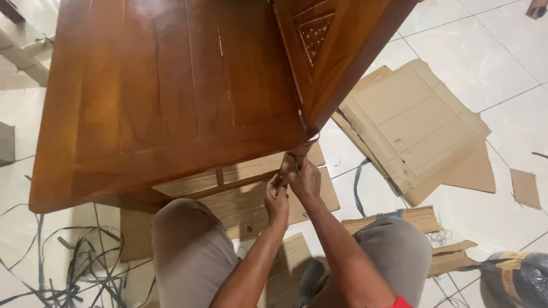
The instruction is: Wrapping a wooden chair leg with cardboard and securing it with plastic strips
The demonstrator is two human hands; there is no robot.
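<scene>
- Working at the lower corner of a polished brown wooden cabinet (165, 102), both hands were brought close together, just under the point where the flat panel met a carved door (337, 51).
- The left hand (277, 197) was seen with fingers pinched together on something small and dark at that corner; whether it was a strap end or a tool could not be told.
- The right hand (305, 179) was held touching the left one, its grip closed to a pinch around the same small dark piece (293, 161), which was pressed against the cabinet edge.
- The cabinet was tilted over the person's knees (188, 251), which were covered by grey shorts, and its pale unfinished underside was shown just behind the hands.
- A slatted piece of cardboard (240, 208) was laid on the floor directly under the hands.
- A large flattened cardboard sheet (411, 120) was spread on the white tiled floor (491, 51) to the right, well apart from the hands.
- A tangle of dark plastic packing straps (74, 262) was left on the floor at the lower left.
- A bundle wrapped in clear plastic (516, 276) was lying at the lower right corner.
</scene>
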